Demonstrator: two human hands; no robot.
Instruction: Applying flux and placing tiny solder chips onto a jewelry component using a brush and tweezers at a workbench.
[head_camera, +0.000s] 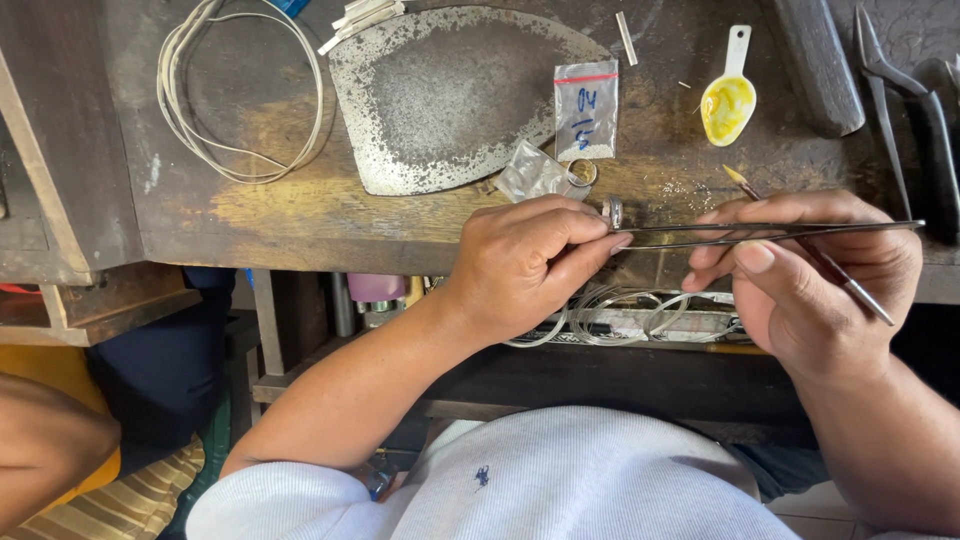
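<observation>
Steel tweezers (770, 231) lie pinched in the right hand (810, 270) with a brush (815, 250); left hand (525, 265) fingers close on a ring (613, 211) at the bench (300, 200) edge.

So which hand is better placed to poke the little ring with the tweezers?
The right hand, probably. It holds the long tweezers, whose tips already reach the small ring. The left hand pinches that ring, so it looks busy steadying it.

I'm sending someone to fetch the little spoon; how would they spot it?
Start at the big pitted metal plate on the wooden bench. Right of it, past the small plastic bag, lies the spoon: white, its bowl smeared yellow, unlike the dark tools nearby.
</observation>
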